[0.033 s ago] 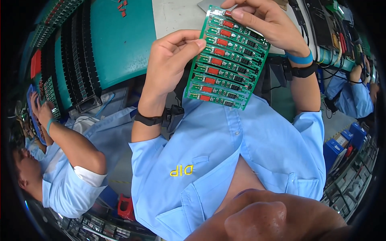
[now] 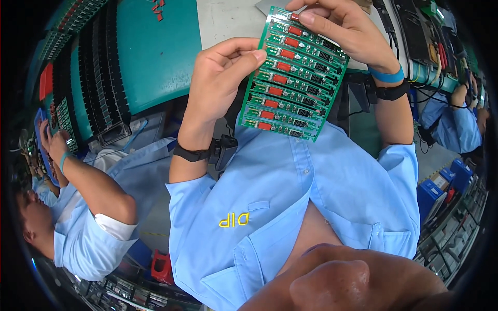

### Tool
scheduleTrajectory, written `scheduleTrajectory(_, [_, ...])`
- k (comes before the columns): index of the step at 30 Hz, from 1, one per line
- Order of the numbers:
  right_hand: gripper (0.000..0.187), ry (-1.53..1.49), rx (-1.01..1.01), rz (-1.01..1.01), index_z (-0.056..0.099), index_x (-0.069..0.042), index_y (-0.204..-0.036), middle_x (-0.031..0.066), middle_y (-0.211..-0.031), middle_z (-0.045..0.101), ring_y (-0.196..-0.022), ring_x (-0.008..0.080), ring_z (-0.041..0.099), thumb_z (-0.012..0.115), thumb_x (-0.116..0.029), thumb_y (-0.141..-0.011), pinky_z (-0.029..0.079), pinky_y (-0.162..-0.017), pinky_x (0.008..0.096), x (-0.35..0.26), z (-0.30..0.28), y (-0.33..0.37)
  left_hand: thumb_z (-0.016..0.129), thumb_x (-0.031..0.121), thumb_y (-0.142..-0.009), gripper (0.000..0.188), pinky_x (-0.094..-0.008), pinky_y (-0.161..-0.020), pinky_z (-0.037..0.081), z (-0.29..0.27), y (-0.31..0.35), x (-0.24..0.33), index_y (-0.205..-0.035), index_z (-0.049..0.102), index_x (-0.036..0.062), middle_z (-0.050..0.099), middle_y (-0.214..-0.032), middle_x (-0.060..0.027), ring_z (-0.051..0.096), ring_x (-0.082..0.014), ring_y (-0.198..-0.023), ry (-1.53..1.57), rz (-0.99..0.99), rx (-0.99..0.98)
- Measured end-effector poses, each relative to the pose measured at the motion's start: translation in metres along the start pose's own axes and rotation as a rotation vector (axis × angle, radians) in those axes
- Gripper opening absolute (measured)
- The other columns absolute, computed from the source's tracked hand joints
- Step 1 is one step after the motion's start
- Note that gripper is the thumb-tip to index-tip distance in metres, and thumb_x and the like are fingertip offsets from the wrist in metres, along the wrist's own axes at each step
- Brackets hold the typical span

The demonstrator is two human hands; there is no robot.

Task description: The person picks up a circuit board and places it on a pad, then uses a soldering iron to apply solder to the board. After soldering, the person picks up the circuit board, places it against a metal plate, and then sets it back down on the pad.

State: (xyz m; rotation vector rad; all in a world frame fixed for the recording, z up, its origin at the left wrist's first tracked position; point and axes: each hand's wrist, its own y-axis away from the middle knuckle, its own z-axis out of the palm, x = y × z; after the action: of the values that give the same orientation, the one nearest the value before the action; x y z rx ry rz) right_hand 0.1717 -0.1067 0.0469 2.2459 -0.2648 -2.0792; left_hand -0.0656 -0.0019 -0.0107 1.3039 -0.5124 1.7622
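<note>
A green circuit board panel [image 2: 296, 78] is held up in front of my chest, its component side showing. Rows of red box-shaped components [image 2: 284, 66], small silver cylinders and black digit displays [image 2: 311, 89] run across it. My left hand [image 2: 220, 75] pinches the panel's left edge between thumb and fingers, above mid-height. At the top edge, my right hand [image 2: 346, 30] has its thumb on the face near the uppermost red component, with fingers bent over the edge. The fingertips behind the panel are hidden.
A green-topped bench [image 2: 155, 57] bears small red pieces [image 2: 157, 9] and black slotted rails [image 2: 101, 72]. A co-worker [image 2: 93, 207] sits at the left, a hand near other boards. Cables and tools [image 2: 441, 54] lie at right; blue bins [image 2: 431, 196] stand lower right.
</note>
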Motion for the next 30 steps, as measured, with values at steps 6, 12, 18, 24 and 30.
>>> scheduleTrajectory(6, [0.023, -0.111, -0.095, -0.245, 0.063, 0.003, -0.124, 0.0044, -0.1, 0.071, -0.091, 0.0069, 0.065, 0.063, -0.011, -0.105, 0.053, -0.079, 0.0222, 0.029, -0.005, -0.015, 0.068, 0.007, -0.099, 0.026, -0.0243, -0.084, 0.054, -0.002, -0.004, -0.002, -0.119, 0.071, -0.0083, 0.076, -0.101, -0.0092, 0.069, -0.0099, -0.092, 0.022, -0.017, -0.013])
scheduleTrajectory(12, [0.022, 0.041, 0.06, -0.036, 0.063, 0.003, -0.122, 0.0057, -0.103, 0.072, -0.092, 0.0074, 0.066, 0.064, -0.01, -0.104, 0.054, -0.078, 0.0224, 0.008, 0.002, 0.0, 0.068, 0.009, -0.099, 0.027, -0.0244, -0.084, 0.054, -0.002, -0.006, -0.002, -0.12, 0.071, -0.0076, 0.075, -0.1, -0.0089, 0.069, -0.0097, -0.09, 0.023, -0.032, -0.005])
scheduleTrajectory(18, [0.022, -0.109, -0.124, -0.505, 0.064, 0.002, -0.123, 0.0058, -0.102, 0.072, -0.091, 0.0075, 0.066, 0.064, -0.011, -0.105, 0.054, -0.077, 0.0228, 0.028, -0.001, -0.016, 0.068, 0.009, -0.099, 0.026, -0.0242, -0.083, 0.054, -0.002, -0.009, -0.004, -0.119, 0.071, -0.0073, 0.075, -0.099, -0.0085, 0.069, -0.0096, -0.09, 0.041, -0.026, -0.006])
scheduleTrajectory(24, [0.023, 0.318, 0.13, -0.08, 0.066, 0.003, -0.118, 0.0088, -0.097, 0.074, -0.088, 0.0098, 0.069, 0.067, -0.014, -0.103, 0.055, -0.075, 0.0254, 0.004, 0.003, 0.001, 0.068, 0.009, -0.099, 0.026, -0.0242, -0.084, 0.054, -0.004, -0.01, -0.005, -0.119, 0.071, -0.0073, 0.075, -0.1, -0.009, 0.069, -0.0099, -0.091, 0.043, -0.037, -0.022])
scheduleTrajectory(30, [0.024, 0.533, 0.181, -0.202, 0.068, 0.003, -0.114, 0.0136, -0.098, 0.075, -0.086, 0.0179, 0.072, 0.071, -0.015, -0.099, 0.056, -0.075, 0.03, 0.003, 0.005, 0.004, 0.068, 0.008, -0.099, 0.026, -0.025, -0.085, 0.055, 0.0, -0.01, -0.004, -0.12, 0.07, -0.0075, 0.075, -0.101, -0.0094, 0.07, -0.0108, -0.092, 0.038, -0.017, -0.01])
